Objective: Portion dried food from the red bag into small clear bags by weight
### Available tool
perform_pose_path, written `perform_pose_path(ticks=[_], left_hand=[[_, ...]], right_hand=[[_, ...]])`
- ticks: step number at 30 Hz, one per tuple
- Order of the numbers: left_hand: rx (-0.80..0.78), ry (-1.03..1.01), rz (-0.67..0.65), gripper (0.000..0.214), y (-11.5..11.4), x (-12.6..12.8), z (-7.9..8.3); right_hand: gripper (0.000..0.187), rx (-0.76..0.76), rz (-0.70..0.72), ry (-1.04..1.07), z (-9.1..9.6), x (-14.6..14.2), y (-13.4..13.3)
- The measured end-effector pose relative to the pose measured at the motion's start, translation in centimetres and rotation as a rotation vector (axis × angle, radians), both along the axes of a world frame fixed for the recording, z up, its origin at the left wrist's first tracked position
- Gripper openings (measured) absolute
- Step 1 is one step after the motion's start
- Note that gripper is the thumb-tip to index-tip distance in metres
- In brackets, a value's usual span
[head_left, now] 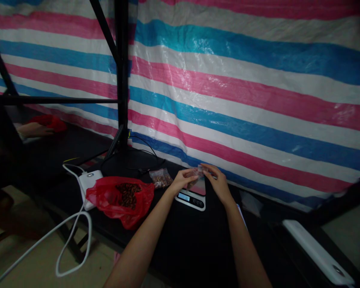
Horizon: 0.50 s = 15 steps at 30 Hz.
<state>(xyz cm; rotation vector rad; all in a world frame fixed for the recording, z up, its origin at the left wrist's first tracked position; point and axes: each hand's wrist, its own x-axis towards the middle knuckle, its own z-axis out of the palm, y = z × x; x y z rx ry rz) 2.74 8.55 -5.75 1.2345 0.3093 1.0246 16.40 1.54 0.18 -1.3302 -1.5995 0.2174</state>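
Both my hands pinch a small clear plastic bag (pixel 193 184) over a digital scale (pixel 201 203) with a lit display. My left hand (pixel 183 180) grips the bag's left side, its fingers closed. On the other side, my right hand (pixel 216 180) has thumb and fingers pinched at the bag's top edge. Something brownish shows in the lower part of the bag. Left of the scale lies a filled clear bag (pixel 161 178) of small brown pieces. Farther left, a red plastic bag (pixel 108 196) sits open, with dark reddish-brown pieces (pixel 129 195) inside.
A white device (pixel 91 176) with a thick white cable (pixel 75 214) stands behind the red bag. At the right is a long white device (pixel 316 252). Black metal posts (pixel 123 80) rise before a striped sheet (pixel 243 88). Another person's hand (pixel 36 129) touches a red bag far left.
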Motion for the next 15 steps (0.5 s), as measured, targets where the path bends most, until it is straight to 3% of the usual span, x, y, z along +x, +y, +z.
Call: perform_pose_path(ticks=[9,12,15], left_hand=[[0.014,-0.050,0.007,0.042,0.0,-0.4,0.2],[0.024,-0.057,0.109,0.043,0.3,-0.7,0.1],[0.093,-0.031,0.291,0.041,1.1,-1.0,-0.1]], right_hand=[[0.024,0.033,0.064,-0.264,2.9,-1.0,0.1],[0.025,0.174,-0.063,-0.224,2.9,-1.8,-0.6],[0.031,0.329,-0.248,-0.031,1.6,-2.0,-1.4]])
